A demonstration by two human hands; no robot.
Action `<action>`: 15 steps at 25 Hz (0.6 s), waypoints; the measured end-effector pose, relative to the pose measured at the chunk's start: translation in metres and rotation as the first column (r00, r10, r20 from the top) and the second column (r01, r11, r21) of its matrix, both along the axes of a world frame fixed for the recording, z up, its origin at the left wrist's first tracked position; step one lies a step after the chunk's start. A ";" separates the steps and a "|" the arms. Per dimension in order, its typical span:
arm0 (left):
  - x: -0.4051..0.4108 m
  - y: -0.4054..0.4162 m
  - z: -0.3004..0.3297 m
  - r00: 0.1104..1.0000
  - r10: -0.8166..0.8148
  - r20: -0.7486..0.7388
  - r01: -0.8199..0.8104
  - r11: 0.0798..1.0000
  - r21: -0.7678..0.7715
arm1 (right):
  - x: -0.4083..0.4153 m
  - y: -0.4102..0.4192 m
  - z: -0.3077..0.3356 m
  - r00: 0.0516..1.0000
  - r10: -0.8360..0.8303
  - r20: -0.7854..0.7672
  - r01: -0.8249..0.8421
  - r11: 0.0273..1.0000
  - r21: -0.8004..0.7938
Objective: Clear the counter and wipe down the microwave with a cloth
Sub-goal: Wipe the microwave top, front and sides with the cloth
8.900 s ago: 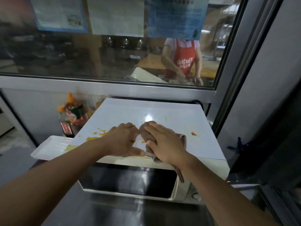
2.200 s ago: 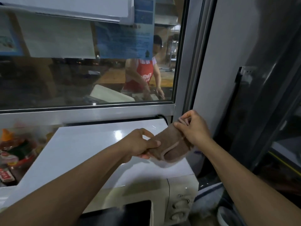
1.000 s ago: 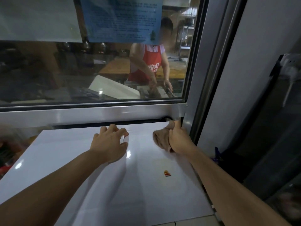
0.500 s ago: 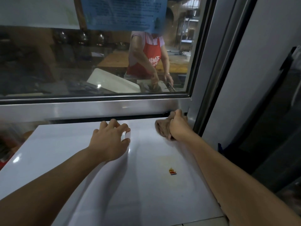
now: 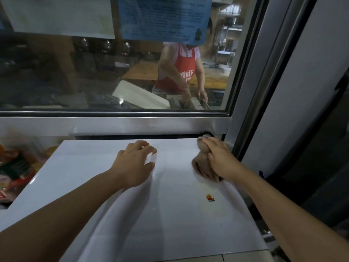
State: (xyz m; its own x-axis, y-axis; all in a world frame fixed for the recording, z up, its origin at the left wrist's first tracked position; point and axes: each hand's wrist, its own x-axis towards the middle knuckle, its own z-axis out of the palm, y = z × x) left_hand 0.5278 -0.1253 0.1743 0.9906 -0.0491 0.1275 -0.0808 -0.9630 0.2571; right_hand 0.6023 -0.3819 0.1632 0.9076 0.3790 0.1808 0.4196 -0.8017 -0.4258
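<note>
The white microwave (image 5: 170, 214) fills the lower view, seen from above; its top is glossy, with a small red-and-orange sticker (image 5: 210, 197) near the right side. My right hand (image 5: 220, 159) presses a bunched brown cloth (image 5: 203, 167) onto the top at the back right corner, close to the window frame. My left hand (image 5: 135, 163) lies flat on the top near the middle back, fingers spread, holding nothing.
A metal window frame (image 5: 113, 125) runs right behind the microwave; a person in a red apron (image 5: 184, 72) works beyond the glass. Sauce bottles and packets (image 5: 13, 167) stand left of the microwave. A grey wall and dark door (image 5: 311, 129) are close on the right.
My right hand has drawn the cloth a little toward me from the back right corner. The left hand stays flat in place. Earlier yellow smears on the top are gone.
</note>
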 end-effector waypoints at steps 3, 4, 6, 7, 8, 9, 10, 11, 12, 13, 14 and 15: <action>-0.014 0.035 -0.002 0.998 0.060 0.025 -0.060 0.998 0.015 | 0.024 0.018 0.010 0.999 -0.028 0.019 0.027 0.998 0.050; -0.019 0.047 -0.002 0.994 0.103 0.022 -0.103 0.994 0.030 | 0.028 0.026 0.009 0.998 -0.038 0.049 0.039 0.999 -0.022; -0.026 0.065 -0.003 0.987 0.161 -0.003 -0.160 0.985 0.056 | 0.031 0.041 0.004 0.995 -0.013 0.097 0.028 0.988 -0.152; -0.028 0.070 -0.005 0.985 0.169 -0.011 -0.169 0.984 0.059 | 0.029 0.052 0.002 0.996 0.006 0.094 0.008 0.990 -0.140; -0.029 0.072 -0.006 0.985 0.171 -0.011 -0.171 0.984 0.052 | 0.026 0.065 0.002 0.996 0.032 0.083 -0.022 0.993 -0.117; -0.029 0.072 -0.007 0.985 0.170 -0.009 -0.169 0.985 0.043 | 0.023 0.083 0.002 0.994 0.070 0.080 -0.063 0.994 -0.094; -0.028 0.072 -0.007 0.986 0.169 -0.009 -0.168 0.985 0.039 | 0.019 0.104 0.003 0.991 0.107 0.082 -0.099 0.991 -0.093; -0.027 0.072 -0.007 0.985 0.171 -0.011 -0.170 0.985 0.040 | 0.016 0.127 0.003 0.987 0.136 0.084 -0.127 0.987 -0.103; -0.027 0.072 -0.008 0.984 0.175 -0.013 -0.175 0.984 0.046 | 0.011 0.147 0.004 0.985 0.155 0.082 -0.146 0.984 -0.103; -0.026 0.072 -0.008 0.983 0.181 -0.014 -0.180 0.982 0.053 | 0.007 0.161 0.006 0.984 0.162 0.079 -0.156 0.985 -0.077; -0.026 0.072 -0.008 0.982 0.188 -0.017 -0.187 0.981 0.059 | 0.005 0.167 0.008 0.984 0.163 0.065 -0.161 0.986 -0.043; -0.026 0.071 -0.009 0.981 0.195 -0.023 -0.193 0.979 0.064 | 0.005 0.163 0.010 0.982 0.182 0.058 -0.181 0.983 -0.019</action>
State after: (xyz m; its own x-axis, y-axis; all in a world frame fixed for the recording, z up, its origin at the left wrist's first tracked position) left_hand 0.5017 -0.0539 0.1657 0.9853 0.1372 0.1016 0.1153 -0.9736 0.1971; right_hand 0.6071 -0.2187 0.1728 0.8114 0.5391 0.2258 0.5826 -0.7153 -0.3858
